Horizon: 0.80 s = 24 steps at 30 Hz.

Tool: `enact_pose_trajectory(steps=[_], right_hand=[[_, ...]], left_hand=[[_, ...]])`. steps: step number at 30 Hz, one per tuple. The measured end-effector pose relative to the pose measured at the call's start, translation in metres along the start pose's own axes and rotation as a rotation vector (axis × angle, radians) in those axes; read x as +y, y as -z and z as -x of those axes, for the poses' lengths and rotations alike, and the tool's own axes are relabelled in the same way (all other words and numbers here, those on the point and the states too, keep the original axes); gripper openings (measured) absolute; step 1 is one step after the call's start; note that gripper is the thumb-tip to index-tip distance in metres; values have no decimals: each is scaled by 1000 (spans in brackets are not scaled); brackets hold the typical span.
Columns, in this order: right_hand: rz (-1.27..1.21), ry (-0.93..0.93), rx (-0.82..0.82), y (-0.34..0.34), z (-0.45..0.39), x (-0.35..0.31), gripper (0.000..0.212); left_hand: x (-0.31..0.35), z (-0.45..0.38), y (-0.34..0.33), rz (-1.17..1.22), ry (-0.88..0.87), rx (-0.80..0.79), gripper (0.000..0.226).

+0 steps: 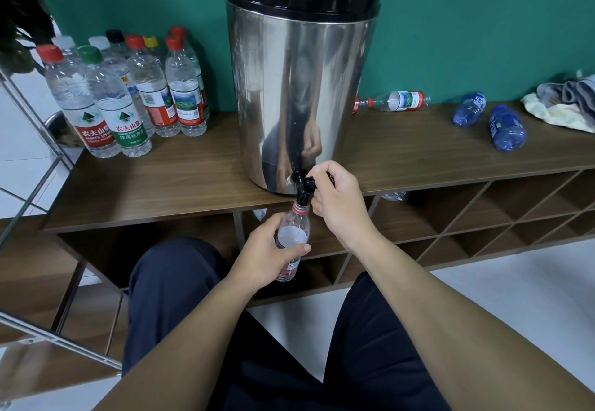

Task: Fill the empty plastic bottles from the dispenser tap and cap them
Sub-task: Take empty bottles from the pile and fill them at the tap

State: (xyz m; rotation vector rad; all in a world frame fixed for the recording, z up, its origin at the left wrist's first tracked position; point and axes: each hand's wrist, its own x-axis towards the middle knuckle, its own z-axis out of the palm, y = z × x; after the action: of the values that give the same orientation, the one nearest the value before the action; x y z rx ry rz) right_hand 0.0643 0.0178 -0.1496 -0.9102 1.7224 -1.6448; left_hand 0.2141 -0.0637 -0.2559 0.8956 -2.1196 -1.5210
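- Under the black dispenser tap [301, 182], at the front edge of the counter [161, 185], the left hand [269, 251] is wrapping its fingers round a clear plastic bottle [291, 236], holding its open neck right up against the spout.
- Over on the tap's lever, the right hand [335, 201] is curling its fingers round the black handle; whether water is actually running, I cannot tell, and the fill level inside the bottle is too hard to read.
- Looking left of the steel dispenser [299, 98], a cluster of capped bottles [128, 95] is standing upright, and they look full, so a good share of the job seems done.
- Looking right, one clear bottle with a red label [394, 101] is lying on its side, and two blue bottles [487, 120] are lying down too, apparently empty and waiting their turn.
- My read: we are sitting mid-task, with this bottle to fill and cap, then at least three more to go.
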Motion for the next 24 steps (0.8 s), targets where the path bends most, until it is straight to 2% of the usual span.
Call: enact_pose_trajectory(steps=[24], right_hand=[[-15, 8, -6, 0, 1, -1, 23]], left_hand=[[-2, 0, 1, 14, -33, 0, 59]])
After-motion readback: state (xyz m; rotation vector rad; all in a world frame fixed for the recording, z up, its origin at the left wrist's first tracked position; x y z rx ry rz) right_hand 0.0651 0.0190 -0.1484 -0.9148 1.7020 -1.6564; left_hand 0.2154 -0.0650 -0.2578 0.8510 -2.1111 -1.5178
